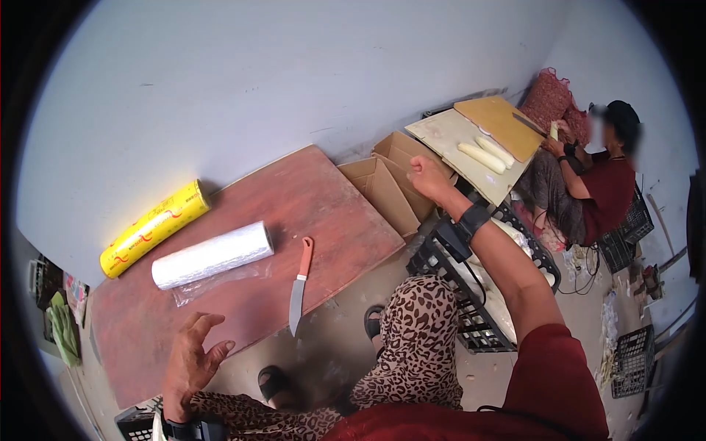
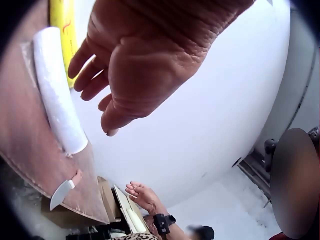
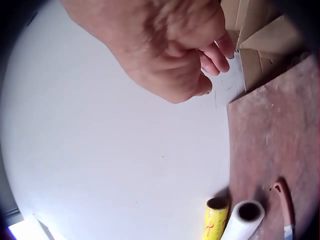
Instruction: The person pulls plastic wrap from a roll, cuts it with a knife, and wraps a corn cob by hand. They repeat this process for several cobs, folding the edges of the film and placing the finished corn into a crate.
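Observation:
My left hand (image 1: 190, 360) is held over the near left edge of the red-brown board (image 1: 338, 198), fingers spread and loosely bent, nothing in them. A clear-white roll of plastic wrap (image 1: 213, 255) lies just beyond it, its loose film end trailing on the board. Behind that rests a roll in yellow printed wrapping (image 1: 154, 228). A knife (image 1: 298, 298) with an orange handle lies near the board's front edge, its blade tip sticking out past it. My right hand (image 1: 430, 178) hovers above the open cardboard box (image 1: 393, 191), fingers loosely curled and holding nothing, as the right wrist view also shows.
A black crate (image 1: 478, 327) with pale contents stands beside my right knee. Past the box, peeled pale vegetables (image 1: 485, 156) lie on a second board, where a seated person (image 1: 607, 176) works. A blue-white wall (image 1: 294, 73) rises behind. Green leaves (image 1: 62, 331) are at far left.

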The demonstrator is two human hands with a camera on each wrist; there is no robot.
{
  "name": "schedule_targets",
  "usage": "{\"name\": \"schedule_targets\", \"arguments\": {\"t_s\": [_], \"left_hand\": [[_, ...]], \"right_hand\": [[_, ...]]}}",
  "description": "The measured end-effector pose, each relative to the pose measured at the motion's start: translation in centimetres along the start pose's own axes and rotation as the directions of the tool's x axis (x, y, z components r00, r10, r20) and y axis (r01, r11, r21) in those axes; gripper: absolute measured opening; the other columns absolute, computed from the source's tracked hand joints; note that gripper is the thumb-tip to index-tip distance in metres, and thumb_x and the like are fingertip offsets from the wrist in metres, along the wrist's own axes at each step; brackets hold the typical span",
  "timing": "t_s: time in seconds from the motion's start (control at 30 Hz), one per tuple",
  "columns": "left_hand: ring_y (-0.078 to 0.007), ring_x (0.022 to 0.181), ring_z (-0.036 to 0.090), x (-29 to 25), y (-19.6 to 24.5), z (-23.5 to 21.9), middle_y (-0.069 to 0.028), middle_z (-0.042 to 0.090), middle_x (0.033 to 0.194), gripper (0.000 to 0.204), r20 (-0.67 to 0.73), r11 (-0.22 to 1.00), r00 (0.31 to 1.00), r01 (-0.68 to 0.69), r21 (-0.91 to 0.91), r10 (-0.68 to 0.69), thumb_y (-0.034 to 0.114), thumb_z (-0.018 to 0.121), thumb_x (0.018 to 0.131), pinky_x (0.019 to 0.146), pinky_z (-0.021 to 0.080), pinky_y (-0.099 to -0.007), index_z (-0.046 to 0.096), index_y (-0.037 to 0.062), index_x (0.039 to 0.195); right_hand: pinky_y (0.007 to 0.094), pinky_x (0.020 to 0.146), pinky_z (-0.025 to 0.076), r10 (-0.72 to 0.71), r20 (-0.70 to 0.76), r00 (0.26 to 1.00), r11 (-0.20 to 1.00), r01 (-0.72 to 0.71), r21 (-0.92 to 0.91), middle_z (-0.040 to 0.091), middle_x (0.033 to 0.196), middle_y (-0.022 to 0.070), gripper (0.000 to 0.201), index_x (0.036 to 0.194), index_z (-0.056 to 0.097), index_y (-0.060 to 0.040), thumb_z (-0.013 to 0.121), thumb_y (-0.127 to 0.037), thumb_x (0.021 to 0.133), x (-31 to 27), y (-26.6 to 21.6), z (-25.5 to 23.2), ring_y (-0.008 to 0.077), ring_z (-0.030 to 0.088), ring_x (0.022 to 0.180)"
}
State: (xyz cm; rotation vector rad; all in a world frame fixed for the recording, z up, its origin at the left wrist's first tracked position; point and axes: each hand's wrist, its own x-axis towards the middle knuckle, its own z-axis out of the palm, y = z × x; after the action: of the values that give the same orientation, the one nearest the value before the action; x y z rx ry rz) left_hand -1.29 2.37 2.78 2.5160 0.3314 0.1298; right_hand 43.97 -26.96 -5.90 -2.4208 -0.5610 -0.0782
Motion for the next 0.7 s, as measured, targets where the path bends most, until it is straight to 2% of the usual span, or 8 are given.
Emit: {"name": "schedule_targets", "arguments": {"t_s": [0.03, 0.13, 0.17, 0.27, 0.3, 0.43, 0.53, 0.7], "left_hand": [[-0.0358, 0.095, 0.060, 0.5, -0.2, 0.5, -0.0171, 0.061, 0.101, 0.039, 0.036, 1.000, 0.999, -0.011, 0.017, 0.010, 0.015, 0.074, 0.075, 0.082, 0.048, -0.0412, 0.059, -0.0012, 0.108], [-0.0332, 0.093, 0.060, 2.1, -1.0, 1.3, -0.0167, 0.061, 0.101, 0.039, 0.091, 0.999, 0.996, 0.020, -0.038, -0.017, 0.014, 0.074, 0.075, 0.080, 0.049, -0.0394, 0.059, -0.0010, 0.108], [-0.0306, 0.092, 0.060, 2.6, -1.4, 1.7, -0.0159, 0.062, 0.100, 0.038, 0.076, 0.997, 0.997, 0.028, -0.077, -0.023, 0.013, 0.073, 0.075, 0.079, 0.050, -0.0378, 0.059, -0.0010, 0.107], [-0.0270, 0.091, 0.059, 4.0, -2.8, 2.7, -0.0128, 0.061, 0.096, 0.040, 0.066, 0.992, 0.996, 0.060, -0.114, -0.052, 0.023, 0.075, 0.075, 0.076, 0.049, -0.0355, 0.060, 0.0004, 0.105], [-0.0259, 0.091, 0.060, 4.4, -2.5, 2.8, -0.0126, 0.061, 0.096, 0.040, 0.071, 0.990, 0.995, 0.076, -0.116, -0.068, 0.023, 0.074, 0.075, 0.076, 0.049, -0.0352, 0.060, 0.0005, 0.105], [-0.0261, 0.090, 0.060, 6.1, -3.0, 3.4, -0.0139, 0.062, 0.094, 0.042, 0.120, 0.987, 0.986, 0.128, -0.101, -0.115, 0.024, 0.074, 0.074, 0.074, 0.050, -0.0350, 0.060, -0.0010, 0.105], [-0.0258, 0.088, 0.061, 7.4, -2.8, 3.5, -0.0138, 0.062, 0.093, 0.041, 0.153, 0.987, 0.980, 0.142, -0.074, -0.129, 0.022, 0.074, 0.074, 0.072, 0.050, -0.0350, 0.059, -0.0019, 0.105], [-0.0236, 0.087, 0.060, 9.3, -2.6, 4.0, -0.0132, 0.062, 0.093, 0.037, 0.162, 0.981, 0.975, 0.170, -0.097, -0.153, 0.015, 0.072, 0.074, 0.072, 0.050, -0.0336, 0.060, -0.0026, 0.104]], "right_hand": [[0.0354, 0.085, 0.049, 0.000, -0.057, 0.998, 0.991, -0.008, -0.137, 0.064, 0.103, 0.0182, 0.044, 0.116, 0.055, 0.0024, 0.066, -0.018, 0.078, 0.1, 1.9, -0.7, 0.0313, 0.062, 0.096], [0.0421, 0.094, 0.044, 0.107, -0.163, 0.981, 0.957, -0.146, -0.251, 0.060, 0.114, 0.0241, 0.043, 0.114, 0.055, 0.0010, 0.066, -0.020, 0.079, 0.5, 7.6, -2.6, 0.0364, 0.057, 0.109], [0.0458, 0.094, 0.044, 0.198, -0.147, 0.969, 0.933, -0.232, -0.275, 0.056, 0.119, 0.0228, 0.045, 0.116, 0.053, 0.0003, 0.066, -0.021, 0.079, 0.9, 9.2, -3.3, 0.0368, 0.054, 0.112], [0.0512, 0.092, 0.044, 0.239, -0.243, 0.940, 0.876, -0.317, -0.364, 0.053, 0.122, 0.0219, 0.048, 0.118, 0.051, -0.0004, 0.067, -0.023, 0.078, 1.0, 12.0, -5.0, 0.0375, 0.052, 0.115], [0.0499, 0.095, 0.042, 0.299, -0.199, 0.933, 0.852, -0.355, -0.384, 0.049, 0.130, 0.0195, 0.070, 0.131, 0.044, -0.0030, 0.075, -0.030, 0.074, 1.5, 12.5, -5.8, 0.0373, 0.047, 0.121], [0.0544, 0.096, 0.038, 0.317, -0.224, 0.922, 0.812, -0.386, -0.438, 0.042, 0.135, 0.0129, 0.081, 0.136, 0.038, -0.0058, 0.077, -0.035, 0.072, 2.9, 14.9, -7.3, 0.0341, 0.039, 0.127], [0.0537, 0.098, 0.038, 0.309, -0.258, 0.915, 0.796, -0.397, -0.456, 0.041, 0.137, 0.0124, 0.080, 0.135, 0.039, -0.0059, 0.077, -0.036, 0.072, 4.7, 16.4, -7.8, 0.0349, 0.038, 0.127], [0.0530, 0.106, 0.029, 0.303, -0.283, 0.910, 0.775, -0.408, -0.482, 0.024, 0.152, 0.0140, 0.086, 0.145, 0.027, -0.0075, 0.069, -0.043, 0.079, 7.8, 20.3, -7.6, 0.0340, 0.026, 0.138]]}}
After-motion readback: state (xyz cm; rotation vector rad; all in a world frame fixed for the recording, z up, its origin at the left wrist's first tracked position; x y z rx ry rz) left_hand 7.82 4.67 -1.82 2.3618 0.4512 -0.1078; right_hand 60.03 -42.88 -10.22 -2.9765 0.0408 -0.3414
